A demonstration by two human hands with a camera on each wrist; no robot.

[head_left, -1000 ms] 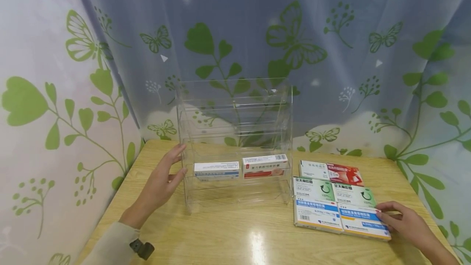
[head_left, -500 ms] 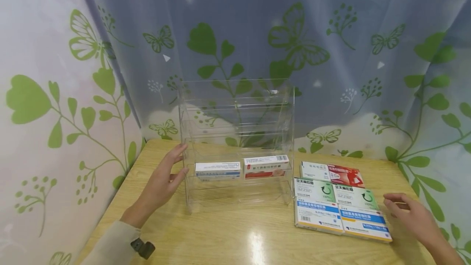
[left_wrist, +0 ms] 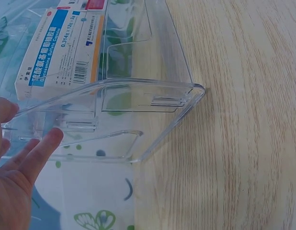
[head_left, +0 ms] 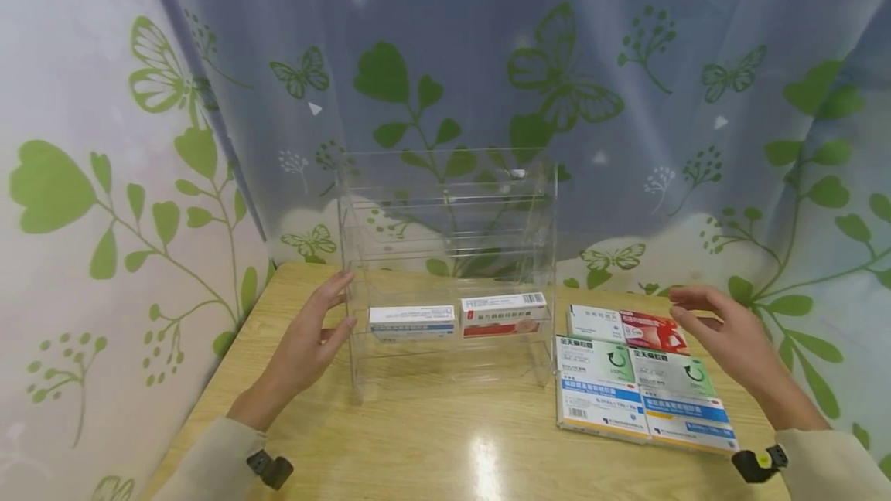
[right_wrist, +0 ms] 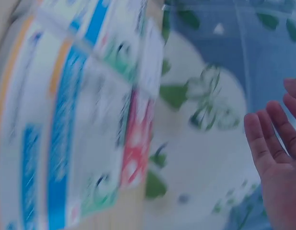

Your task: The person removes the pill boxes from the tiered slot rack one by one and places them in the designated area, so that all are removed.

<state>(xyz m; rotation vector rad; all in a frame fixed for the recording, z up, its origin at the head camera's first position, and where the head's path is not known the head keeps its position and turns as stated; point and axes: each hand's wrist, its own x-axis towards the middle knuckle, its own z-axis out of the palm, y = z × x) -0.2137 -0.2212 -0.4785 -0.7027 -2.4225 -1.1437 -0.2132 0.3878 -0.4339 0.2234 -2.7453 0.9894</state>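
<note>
A clear acrylic display rack (head_left: 448,253) with stepped shelves stands on the table. My left hand (head_left: 299,346) rests at its left side panel, thumb and fingertips touching the edge. In the left wrist view, the fingers (left_wrist: 39,155) lie fairly straight against the panel. On a low shelf sit a white-and-blue medicine box (head_left: 411,323) and a white-and-red medicine box (head_left: 503,315). My right hand (head_left: 731,339) hovers by the red medicine box (head_left: 647,329), fingers loosely bent and holding nothing; the right wrist view shows its fingers apart from the boxes.
Right of the rack, medicine boxes lie in rows: a white one (head_left: 593,322), two white-and-green ones (head_left: 592,360) and blue-and-white ones (head_left: 602,407) in front. A printed curtain (head_left: 445,60) hangs behind the wooden table (head_left: 418,447).
My right hand has left the front right blue-and-white box, drawn back right, then moved up beside the red box. The left hand stays at the rack.
</note>
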